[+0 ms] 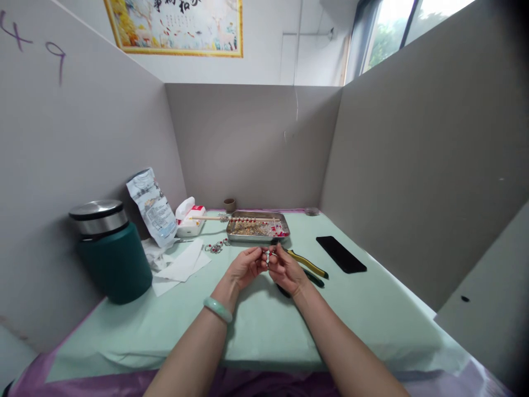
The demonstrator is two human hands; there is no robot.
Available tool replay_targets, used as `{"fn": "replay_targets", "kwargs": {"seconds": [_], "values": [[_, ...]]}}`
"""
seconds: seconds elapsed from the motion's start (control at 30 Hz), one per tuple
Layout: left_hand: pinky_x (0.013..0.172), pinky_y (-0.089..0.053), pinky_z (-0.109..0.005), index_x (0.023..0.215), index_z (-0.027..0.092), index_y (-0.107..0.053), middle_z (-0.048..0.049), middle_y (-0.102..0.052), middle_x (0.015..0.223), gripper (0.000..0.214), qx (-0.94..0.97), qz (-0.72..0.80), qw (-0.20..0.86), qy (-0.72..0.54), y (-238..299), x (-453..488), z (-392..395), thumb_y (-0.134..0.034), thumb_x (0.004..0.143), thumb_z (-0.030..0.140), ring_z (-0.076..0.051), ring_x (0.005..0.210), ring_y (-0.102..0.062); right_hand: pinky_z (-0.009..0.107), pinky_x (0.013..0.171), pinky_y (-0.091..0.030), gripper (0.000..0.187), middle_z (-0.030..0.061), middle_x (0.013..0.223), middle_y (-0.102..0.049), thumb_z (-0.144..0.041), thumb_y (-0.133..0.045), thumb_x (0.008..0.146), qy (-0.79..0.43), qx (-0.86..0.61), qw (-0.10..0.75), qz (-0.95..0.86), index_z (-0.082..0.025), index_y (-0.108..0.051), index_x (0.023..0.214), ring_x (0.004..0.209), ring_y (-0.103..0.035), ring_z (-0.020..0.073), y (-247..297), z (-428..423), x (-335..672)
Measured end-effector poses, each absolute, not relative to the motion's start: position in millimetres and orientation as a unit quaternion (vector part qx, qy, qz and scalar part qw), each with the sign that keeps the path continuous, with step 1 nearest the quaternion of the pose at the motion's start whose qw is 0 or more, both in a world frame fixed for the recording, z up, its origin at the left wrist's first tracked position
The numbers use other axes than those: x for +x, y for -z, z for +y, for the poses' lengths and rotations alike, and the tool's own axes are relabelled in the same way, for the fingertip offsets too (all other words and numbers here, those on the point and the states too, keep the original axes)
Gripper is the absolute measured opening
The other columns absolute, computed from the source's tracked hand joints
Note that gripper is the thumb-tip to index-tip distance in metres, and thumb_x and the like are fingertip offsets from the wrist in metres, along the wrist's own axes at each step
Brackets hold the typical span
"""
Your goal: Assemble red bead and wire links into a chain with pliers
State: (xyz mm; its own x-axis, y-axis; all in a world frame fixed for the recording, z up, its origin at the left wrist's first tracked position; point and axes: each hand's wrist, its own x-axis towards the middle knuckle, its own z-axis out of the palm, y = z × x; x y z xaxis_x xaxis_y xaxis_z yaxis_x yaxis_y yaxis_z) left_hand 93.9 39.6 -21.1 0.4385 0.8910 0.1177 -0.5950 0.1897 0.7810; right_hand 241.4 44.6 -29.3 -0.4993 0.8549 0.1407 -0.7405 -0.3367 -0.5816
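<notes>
My left hand and my right hand meet above the middle of the table. The fingertips of both are pinched on a small beaded chain with dark red and silvery bits; most of it is hidden by the fingers. Partly under my right hand lie pliers with a yellow handle and a dark green handle. Just beyond my hands is a metal tray of gold-coloured bits and red beads. Left of it rests a little heap of beaded chain.
A beaded stick lies across the tray. On the left stand a green flask, a foil pouch and a tissue pack, with white paper nearby. A black phone lies right. Grey partitions enclose the table.
</notes>
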Motion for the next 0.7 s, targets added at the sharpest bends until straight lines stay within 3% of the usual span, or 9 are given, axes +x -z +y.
{"fn": "replay_targets", "kwargs": {"seconds": [0.2, 0.5, 0.7], "values": [[0.063, -0.049, -0.022, 0.098, 0.008, -0.069, -0.0074, -0.067, 0.079, 0.033, 0.424, 0.176, 0.746, -0.483, 18.0, 95.7, 35.9, -0.075, 0.073, 0.029, -0.01, 0.062, -0.06, 0.012, 0.037, -0.04, 0.025, -0.0017, 0.059, -0.062, -0.038, -0.058, 0.089, -0.807, -0.101, 0.5, -0.295, -0.014, -0.062, 0.081, 0.034, -0.037, 0.0016, 27.5, 44.3, 242.2], [0.041, -0.037, -0.018, 0.085, 0.012, -0.063, 0.0025, -0.056, 0.063, 0.034, 0.451, 0.196, 0.737, -0.463, 21.4, 94.7, 35.9, -0.069, 0.076, 0.044, -0.003, 0.038, -0.044, 0.01, 0.033, -0.028, 0.027, 0.0036, 0.072, -0.069, -0.044, -0.067, 0.081, -0.827, -0.084, 0.447, -0.331, -0.019, -0.056, 0.083, 0.038, -0.041, 0.0027, 28.0, 40.5, 248.6], [0.035, -0.027, -0.017, 0.084, 0.012, -0.061, 0.0033, -0.055, 0.057, 0.038, 0.478, 0.216, 0.733, -0.433, 21.0, 92.1, 34.6, -0.068, 0.074, 0.048, 0.0, 0.03, -0.03, 0.012, 0.034, -0.027, 0.032, 0.0013, 0.063, -0.064, -0.046, -0.07, 0.077, -0.825, -0.138, 0.424, -0.347, -0.016, -0.058, 0.079, 0.038, -0.039, 0.0024, 25.5, 37.8, 250.3]]}}
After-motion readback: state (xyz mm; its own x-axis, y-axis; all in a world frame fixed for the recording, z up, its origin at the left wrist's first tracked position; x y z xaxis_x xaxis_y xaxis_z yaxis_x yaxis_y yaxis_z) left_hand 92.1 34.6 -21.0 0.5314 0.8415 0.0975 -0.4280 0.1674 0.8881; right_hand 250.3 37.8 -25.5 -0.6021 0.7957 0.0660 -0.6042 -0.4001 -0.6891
